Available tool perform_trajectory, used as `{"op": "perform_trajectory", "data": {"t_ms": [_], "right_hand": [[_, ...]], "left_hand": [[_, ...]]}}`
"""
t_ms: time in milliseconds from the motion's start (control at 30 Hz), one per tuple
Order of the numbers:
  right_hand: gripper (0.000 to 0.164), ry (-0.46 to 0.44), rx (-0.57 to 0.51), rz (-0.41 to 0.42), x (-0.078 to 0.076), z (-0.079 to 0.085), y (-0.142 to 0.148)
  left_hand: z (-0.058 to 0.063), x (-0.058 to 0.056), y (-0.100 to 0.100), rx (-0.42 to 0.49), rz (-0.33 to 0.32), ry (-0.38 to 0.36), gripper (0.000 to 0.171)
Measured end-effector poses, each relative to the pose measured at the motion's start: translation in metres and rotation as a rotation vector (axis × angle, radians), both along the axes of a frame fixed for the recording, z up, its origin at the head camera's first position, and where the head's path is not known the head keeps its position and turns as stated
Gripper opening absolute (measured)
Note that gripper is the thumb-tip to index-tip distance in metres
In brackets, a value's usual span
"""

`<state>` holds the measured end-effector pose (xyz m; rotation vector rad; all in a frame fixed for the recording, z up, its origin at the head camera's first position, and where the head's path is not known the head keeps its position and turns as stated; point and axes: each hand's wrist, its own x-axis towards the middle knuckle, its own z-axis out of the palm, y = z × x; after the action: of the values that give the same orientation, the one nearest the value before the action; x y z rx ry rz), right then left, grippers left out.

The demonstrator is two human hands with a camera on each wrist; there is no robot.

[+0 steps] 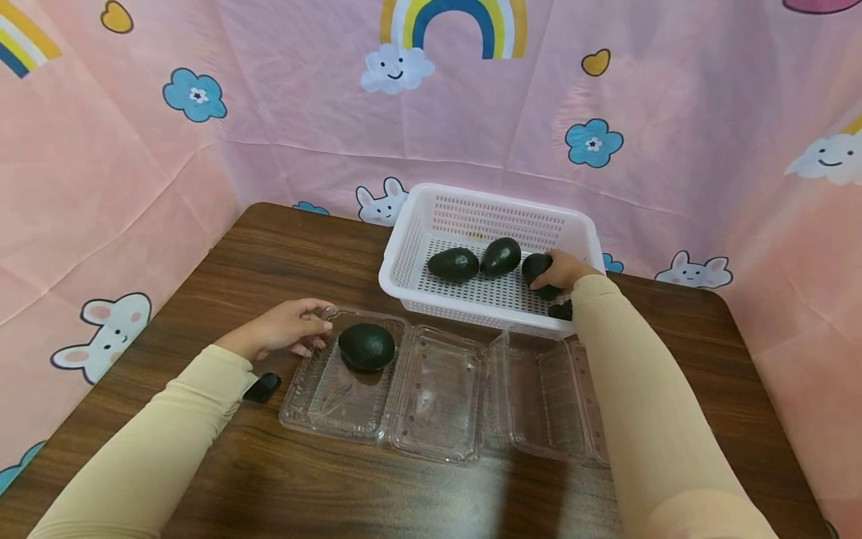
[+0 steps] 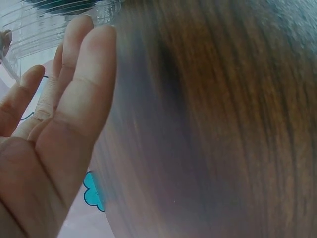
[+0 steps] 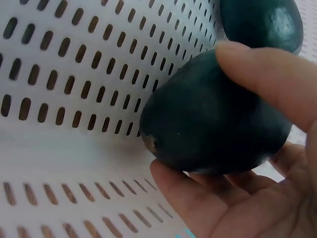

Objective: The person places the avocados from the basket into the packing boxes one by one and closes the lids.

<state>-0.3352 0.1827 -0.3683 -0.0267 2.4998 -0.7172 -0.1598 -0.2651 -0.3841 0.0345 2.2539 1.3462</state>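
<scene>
My right hand (image 1: 564, 270) reaches into the white perforated basket (image 1: 397, 273) and grips a dark green avocado (image 1: 536, 271). In the right wrist view the thumb lies across the top of this avocado (image 3: 198, 114) and the fingers curl beneath it. Two more avocados, one on the left (image 1: 453, 265) and one in the middle (image 1: 501, 257), lie in the basket. My left hand (image 1: 286, 328) is at the left edge of an unfolded clear plastic clamshell (image 1: 343, 412), its fingers extended in the left wrist view. One avocado (image 1: 367, 346) sits in that clamshell's left half.
A second clear clamshell (image 1: 544, 404) lies unfolded to the right, partly covered by my right forearm. Both clamshells rest on the dark wooden table (image 1: 323, 479) in front of the basket. A pink patterned cloth (image 1: 471, 112) hangs behind and at the sides.
</scene>
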Motion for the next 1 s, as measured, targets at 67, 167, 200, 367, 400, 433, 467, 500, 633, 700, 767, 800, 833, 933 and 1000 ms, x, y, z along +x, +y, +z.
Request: {"op": "perform_trajectory", "data": {"t_ms": [67,167,200,367,400,433,467,500,633,700,767,800,833,933,1000], "right_hand": [[0.086,0.008,-0.014,-0.002,0.002,0.002,0.000],[0.088,0.022,-0.031,-0.010,0.004,0.006,-0.001],[0.088,0.023,-0.041,-0.016,0.004,0.007,-0.001],[0.093,0.038,-0.063,-0.011,0.002,0.015,-0.001],[0.096,0.052,-0.068,-0.002,0.001,0.016,0.000],[0.097,0.060,-0.063,0.002,0.000,0.017,0.000],[0.097,0.065,-0.062,0.005,0.000,0.019,0.000],[0.097,0.069,-0.063,0.004,0.000,0.021,0.000],[0.090,0.078,-0.058,-0.012,0.003,0.028,-0.003],[0.088,0.088,-0.053,-0.009,0.005,0.031,-0.004],[0.086,0.097,-0.040,0.001,0.007,0.035,-0.005],[0.086,0.103,-0.038,0.005,0.008,0.036,-0.006],[0.085,0.110,-0.036,0.011,0.009,0.038,-0.006],[0.084,0.127,-0.041,0.019,0.011,0.043,-0.006],[0.084,0.142,-0.048,0.019,0.011,0.046,-0.006]], "left_hand": [[0.000,0.000,0.001,0.001,-0.002,0.000,0.056],[0.000,0.000,0.001,0.002,-0.004,-0.001,0.056],[-0.001,0.000,0.001,0.003,-0.006,-0.001,0.056],[-0.001,0.000,0.000,0.007,-0.011,-0.003,0.056],[-0.001,0.000,0.000,0.006,-0.011,-0.003,0.056],[-0.001,0.000,0.000,0.004,-0.010,-0.003,0.056],[0.000,0.000,-0.001,0.001,-0.012,-0.001,0.057],[0.000,-0.001,-0.001,-0.002,-0.012,-0.002,0.057],[-0.001,0.000,0.000,-0.002,-0.015,-0.003,0.058],[-0.001,0.000,0.000,0.002,-0.015,-0.005,0.058],[-0.002,0.000,0.000,0.008,-0.014,-0.006,0.058],[-0.002,0.001,0.000,0.010,-0.015,-0.005,0.057],[-0.002,0.001,0.000,0.014,-0.016,-0.004,0.057],[-0.001,0.000,0.000,0.018,-0.020,0.000,0.057],[0.001,0.000,0.000,0.016,-0.022,0.001,0.057]]}}
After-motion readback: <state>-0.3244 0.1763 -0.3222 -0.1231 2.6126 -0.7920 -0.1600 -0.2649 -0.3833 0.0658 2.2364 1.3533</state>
